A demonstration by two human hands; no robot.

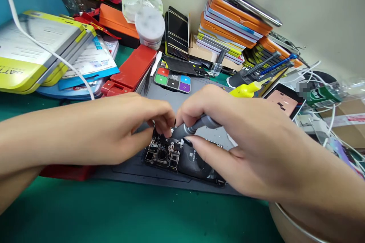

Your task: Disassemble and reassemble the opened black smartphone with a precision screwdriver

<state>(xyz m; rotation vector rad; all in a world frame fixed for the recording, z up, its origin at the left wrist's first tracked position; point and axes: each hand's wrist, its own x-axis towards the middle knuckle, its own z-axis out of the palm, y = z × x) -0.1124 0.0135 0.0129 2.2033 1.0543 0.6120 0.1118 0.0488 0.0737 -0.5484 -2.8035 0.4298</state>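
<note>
An opened smartphone (196,161) lies on a grey work mat (122,172), its camera modules (162,154) and black inner cover showing. My right hand (242,136) is closed around a grey screwdriver (198,123), which slants down to the left toward the phone's upper part. The screwdriver's tip is hidden near my left fingertips. My left hand (142,121) has its fingers curled down at the phone's upper left edge, close to the screwdriver. Whatever those fingers pinch, if anything, cannot be made out.
Behind the hands are a red box-like case (134,68), a colour-marked screw tray (172,79) and a white tub (149,26). Battery packages (34,49) are piled at left. Stacked orange boxes (228,19), a tool holder (239,79) and loose cables (332,121) are at right.
</note>
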